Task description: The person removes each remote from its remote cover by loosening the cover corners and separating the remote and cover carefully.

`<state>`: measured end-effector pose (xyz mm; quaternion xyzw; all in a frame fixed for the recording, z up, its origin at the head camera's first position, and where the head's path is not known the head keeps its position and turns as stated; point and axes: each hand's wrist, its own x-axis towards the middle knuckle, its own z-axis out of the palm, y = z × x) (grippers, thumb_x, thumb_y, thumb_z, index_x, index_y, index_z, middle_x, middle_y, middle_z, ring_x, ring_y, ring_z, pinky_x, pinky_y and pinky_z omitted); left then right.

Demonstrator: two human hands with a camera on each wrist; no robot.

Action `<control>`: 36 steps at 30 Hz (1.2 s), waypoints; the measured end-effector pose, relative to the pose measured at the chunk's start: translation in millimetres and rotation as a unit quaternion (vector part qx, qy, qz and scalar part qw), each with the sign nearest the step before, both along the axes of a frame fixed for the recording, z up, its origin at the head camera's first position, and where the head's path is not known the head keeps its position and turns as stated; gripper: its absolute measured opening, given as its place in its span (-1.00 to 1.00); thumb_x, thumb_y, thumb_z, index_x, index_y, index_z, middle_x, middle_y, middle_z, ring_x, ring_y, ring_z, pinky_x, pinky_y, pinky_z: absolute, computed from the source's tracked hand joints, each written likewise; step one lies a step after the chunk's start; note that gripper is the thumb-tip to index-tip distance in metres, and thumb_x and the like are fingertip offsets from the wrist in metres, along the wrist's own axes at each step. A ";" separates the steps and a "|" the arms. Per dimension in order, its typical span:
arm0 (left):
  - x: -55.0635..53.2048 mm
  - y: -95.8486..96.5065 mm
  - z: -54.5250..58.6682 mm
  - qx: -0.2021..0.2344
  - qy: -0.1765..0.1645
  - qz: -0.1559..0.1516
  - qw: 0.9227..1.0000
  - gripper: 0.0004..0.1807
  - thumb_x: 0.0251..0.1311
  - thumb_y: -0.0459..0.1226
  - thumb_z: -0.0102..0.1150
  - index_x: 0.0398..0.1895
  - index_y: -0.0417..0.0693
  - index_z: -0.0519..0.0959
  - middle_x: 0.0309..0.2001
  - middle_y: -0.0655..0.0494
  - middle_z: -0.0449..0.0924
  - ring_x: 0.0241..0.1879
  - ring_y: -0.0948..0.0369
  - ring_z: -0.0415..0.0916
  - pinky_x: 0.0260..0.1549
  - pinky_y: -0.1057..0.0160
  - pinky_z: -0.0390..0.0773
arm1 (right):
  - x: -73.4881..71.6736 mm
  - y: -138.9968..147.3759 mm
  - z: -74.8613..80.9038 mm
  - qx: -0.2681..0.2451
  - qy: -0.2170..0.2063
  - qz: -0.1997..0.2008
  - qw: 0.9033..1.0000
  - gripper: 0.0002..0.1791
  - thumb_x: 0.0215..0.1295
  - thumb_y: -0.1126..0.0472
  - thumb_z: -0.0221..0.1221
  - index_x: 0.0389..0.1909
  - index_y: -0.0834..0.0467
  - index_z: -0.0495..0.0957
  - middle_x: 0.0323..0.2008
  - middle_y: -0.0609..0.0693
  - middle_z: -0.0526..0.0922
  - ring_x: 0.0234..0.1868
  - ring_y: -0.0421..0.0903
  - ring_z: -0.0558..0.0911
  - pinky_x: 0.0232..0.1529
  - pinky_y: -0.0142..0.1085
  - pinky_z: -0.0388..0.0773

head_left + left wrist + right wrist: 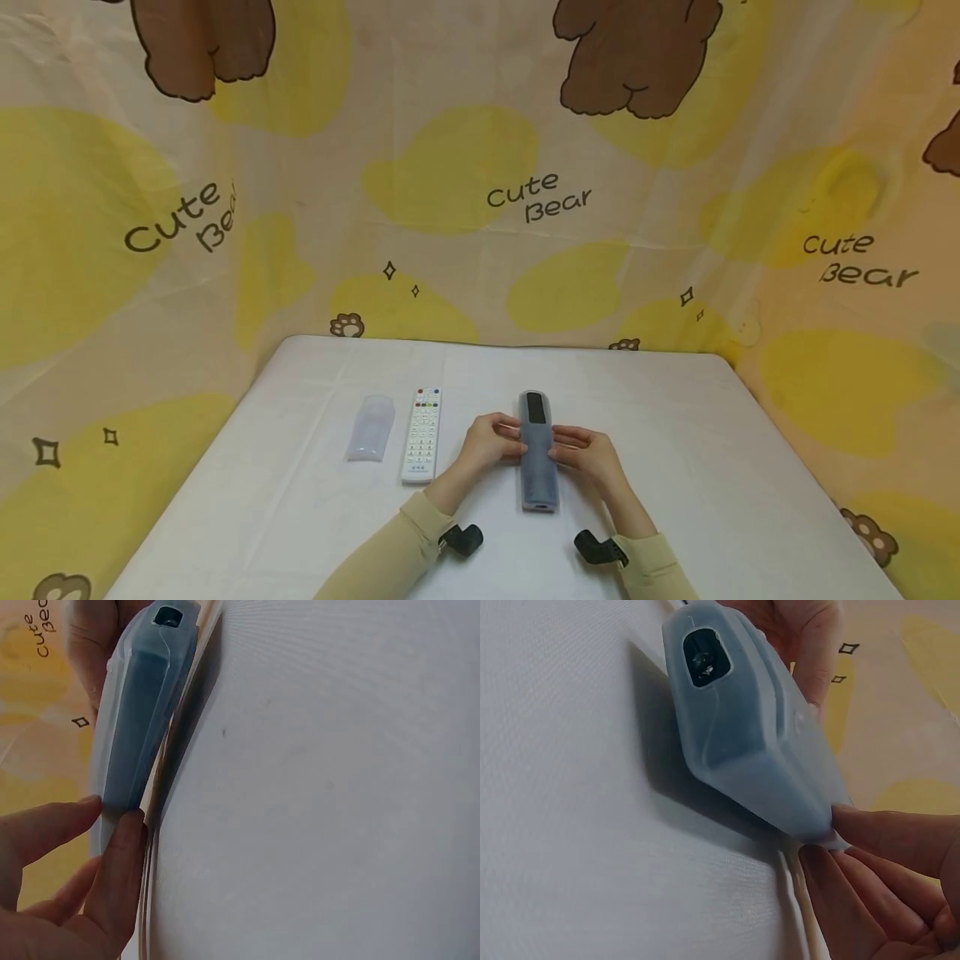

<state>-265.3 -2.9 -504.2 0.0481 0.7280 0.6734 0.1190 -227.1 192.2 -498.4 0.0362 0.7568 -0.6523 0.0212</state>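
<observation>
A remote control in a translucent bluish cover (pixel 538 467) is held between both hands, with a dark window at its far end. My left hand (pixel 489 442) pinches its left edge between thumb and fingers. On the opposite edge, my right hand (pixel 594 457) has the same kind of pinch. The right wrist view shows the covered remote's near end (pixel 739 742), with a dark opening, raised off the table over a shadow. To the left lies a white remote control (pixel 422 435) with rows of buttons. Beside that is an empty clear cover (pixel 371 427), lying flat.
All of this is on a white-covered table (pixel 300 533) with rounded far corners. A printed cloth (pixel 450 167) with bears and yellow patches hangs behind it and along both sides. A black wrist mount (pixel 462 541) sits at the left cuff, and another (pixel 597 548) at the right.
</observation>
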 end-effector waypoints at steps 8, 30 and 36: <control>0.7 2.7 -1.6 0.011 -0.020 0.001 1.000 -0.50 -0.25 -0.64 0.36 -0.09 -0.36 0.54 -0.34 -0.11 0.60 -0.52 0.24 0.57 -0.44 0.19 0.68 | -2.5 -1.9 -3.9 0.024 -0.006 -0.008 1.000 -0.49 0.00 0.44 0.33 0.05 0.42 0.51 -0.03 0.33 0.61 0.01 0.11 0.63 -0.12 -0.35 0.61; -12.7 2.5 5.5 -0.088 0.025 -0.002 0.996 -0.61 -0.23 -0.51 0.40 -0.21 -0.34 0.58 -0.44 -0.02 0.66 -0.54 0.29 0.55 -0.46 0.33 0.61 | -6.2 0.4 -8.3 0.018 -0.019 -0.005 1.000 -0.46 -0.02 0.44 0.35 0.07 0.43 0.49 -0.01 0.32 0.61 -0.09 0.03 0.69 -0.15 -0.35 0.62; -25.8 6.7 4.5 -0.095 0.030 0.015 0.995 -0.65 -0.20 -0.49 0.39 -0.24 -0.34 0.57 -0.45 -0.02 0.66 -0.59 0.29 0.56 -0.49 0.32 0.63 | -7.8 -0.2 -11.7 0.021 -0.024 -0.014 0.999 -0.47 -0.04 0.44 0.36 0.04 0.40 0.52 -0.03 0.30 0.63 -0.10 0.02 0.69 -0.14 -0.32 0.63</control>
